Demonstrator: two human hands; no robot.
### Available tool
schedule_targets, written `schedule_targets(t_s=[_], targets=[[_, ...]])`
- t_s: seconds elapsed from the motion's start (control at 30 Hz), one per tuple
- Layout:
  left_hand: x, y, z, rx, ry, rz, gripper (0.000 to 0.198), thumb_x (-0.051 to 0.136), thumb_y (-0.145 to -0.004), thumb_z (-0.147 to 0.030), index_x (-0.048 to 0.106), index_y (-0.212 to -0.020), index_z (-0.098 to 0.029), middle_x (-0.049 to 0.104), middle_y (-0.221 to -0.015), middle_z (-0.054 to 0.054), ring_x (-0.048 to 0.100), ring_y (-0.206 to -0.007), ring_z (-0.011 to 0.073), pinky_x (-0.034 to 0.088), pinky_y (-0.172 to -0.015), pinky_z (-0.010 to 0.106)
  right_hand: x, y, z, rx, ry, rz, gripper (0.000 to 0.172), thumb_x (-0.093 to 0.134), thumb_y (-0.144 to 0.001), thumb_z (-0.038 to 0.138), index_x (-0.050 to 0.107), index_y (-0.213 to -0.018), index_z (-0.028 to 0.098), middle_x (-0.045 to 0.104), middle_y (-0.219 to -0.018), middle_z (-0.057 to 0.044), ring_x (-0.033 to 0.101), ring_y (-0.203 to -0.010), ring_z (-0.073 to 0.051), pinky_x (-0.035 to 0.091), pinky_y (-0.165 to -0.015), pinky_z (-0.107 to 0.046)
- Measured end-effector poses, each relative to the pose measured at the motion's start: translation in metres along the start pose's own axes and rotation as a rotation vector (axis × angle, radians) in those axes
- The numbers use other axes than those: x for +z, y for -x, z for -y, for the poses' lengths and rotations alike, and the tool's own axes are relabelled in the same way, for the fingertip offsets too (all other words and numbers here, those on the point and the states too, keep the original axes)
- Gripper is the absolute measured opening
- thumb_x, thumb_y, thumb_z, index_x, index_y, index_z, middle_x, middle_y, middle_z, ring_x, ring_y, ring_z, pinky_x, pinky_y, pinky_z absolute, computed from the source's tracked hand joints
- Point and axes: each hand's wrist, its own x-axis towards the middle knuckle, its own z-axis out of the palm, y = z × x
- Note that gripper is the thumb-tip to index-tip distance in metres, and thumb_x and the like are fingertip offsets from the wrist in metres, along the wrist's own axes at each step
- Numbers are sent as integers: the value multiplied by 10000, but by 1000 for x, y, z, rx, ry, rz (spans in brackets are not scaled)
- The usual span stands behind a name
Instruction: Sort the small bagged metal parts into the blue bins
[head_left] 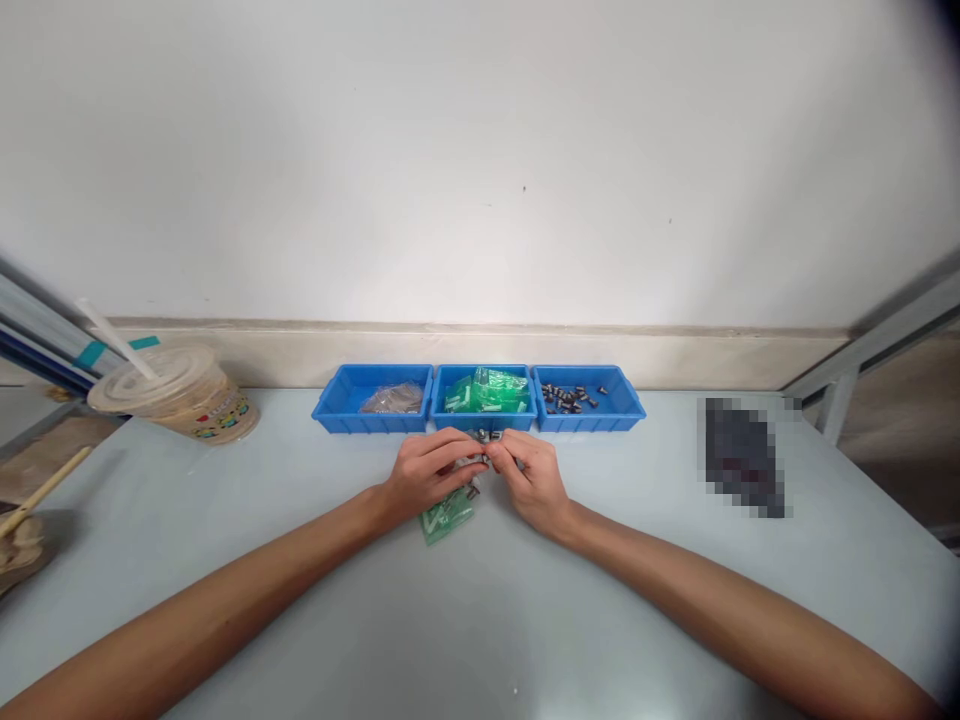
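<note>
My left hand (429,473) and my right hand (529,477) meet on the grey table just in front of the middle blue tray (484,418). Both have their fingers pinched together over small dark parts (486,437) and a clear little bag. A green packet (447,515) lies under my left hand, partly hidden by it. What exactly each hand pinches is too small to make out. The middle tray holds green packets, the left tray (373,402) a clear bag with brownish contents, the right tray (587,400) several small dark parts.
A plastic cup (178,395) with lid and straw lies tilted at the back left. A blurred dark object (744,455) rests at the right. The table (480,620) meets a white wall behind the trays; metal frames stand at both sides.
</note>
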Motion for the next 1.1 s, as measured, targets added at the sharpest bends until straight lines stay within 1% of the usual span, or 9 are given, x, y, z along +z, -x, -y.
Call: schedule_targets(t_s=[0.13, 0.27, 0.33, 0.5, 0.6, 0.73, 0.87, 0.97, 1.1], targets=[[-1, 1, 0, -100, 26, 7, 100, 630, -868, -222, 648, -939, -154, 692, -830, 52, 525, -528, 65, 453, -519, 184, -1, 0, 2, 63, -42, -19, 405, 385, -991, 328, 532, -641, 188, 517, -620, 2, 483, -591, -128, 376, -599, -269], [-2, -1, 1, -210, 49, -24, 89, 621, -873, -223, 657, -914, -153, 682, -789, 42, 531, -542, 75, 437, -503, 182, -1, 2, 5, 43, -65, -63, 172, 480, -952, 287, 624, -931, 195, 609, -825, -36, 558, -732, -153, 442, -668, -269], [-2, -2, 1, -221, 56, -27, 96, 618, -875, -236, 659, -898, -153, 680, -774, 41, 538, -547, 82, 442, -506, 187, -1, 2, 5, 19, -72, -64, 150, 517, -932, 265, 620, -1019, 201, 613, -858, -41, 564, -729, -152, 461, -662, -267], [-2, -3, 0, -227, 69, -19, 81, 615, -875, -210, 660, -873, -143, 674, -762, 44, 556, -576, 90, 453, -526, 189, 0, 1, 4, -41, -65, -40, 104, 549, -914, 224, 642, -950, 193, 631, -839, -45, 569, -702, -150, 468, -636, -269], [-2, -2, 0, -210, 66, -12, 68, 618, -873, -200, 656, -866, -144, 674, -758, 40, 568, -601, 94, 460, -546, 189, 0, 2, 4, -47, -59, -57, 100, 550, -916, 222, 645, -931, 196, 642, -846, -45, 570, -712, -149, 468, -651, -270], [-2, 0, 2, -221, 52, -26, 59, 637, -863, -200, 637, -882, -144, 651, -744, 19, 524, -549, 71, 432, -502, 172, 0, 3, 2, 8, -70, -67, 130, 527, -934, 255, 646, -935, 201, 636, -858, -43, 574, -737, -151, 466, -661, -267], [-2, 0, 1, -189, 53, -22, 195, 667, -847, -218, 636, -1031, -159, 663, -862, 41, 509, -539, 56, 443, -492, 164, 0, 2, 1, 59, -92, -50, 168, 498, -950, 276, 642, -916, 196, 614, -818, -35, 569, -719, -150, 456, -662, -271], [-3, -2, 0, -139, 22, -10, 150, 638, -866, -193, 656, -1012, -166, 672, -904, 58, 545, -591, 67, 474, -532, 167, -1, -1, 3, 56, -70, -32, 191, 492, -951, 266, 641, -857, 191, 596, -750, -22, 551, -690, -147, 438, -660, -269], [-3, -2, -1, -181, 1, -24, 121, 617, -878, -199, 658, -987, -166, 681, -924, 60, 565, -600, 71, 485, -548, 176, -1, -1, 5, 72, -37, -13, 235, 501, -944, 263, 623, -758, 187, 567, -679, -6, 520, -644, -139, 407, -635, -261]])
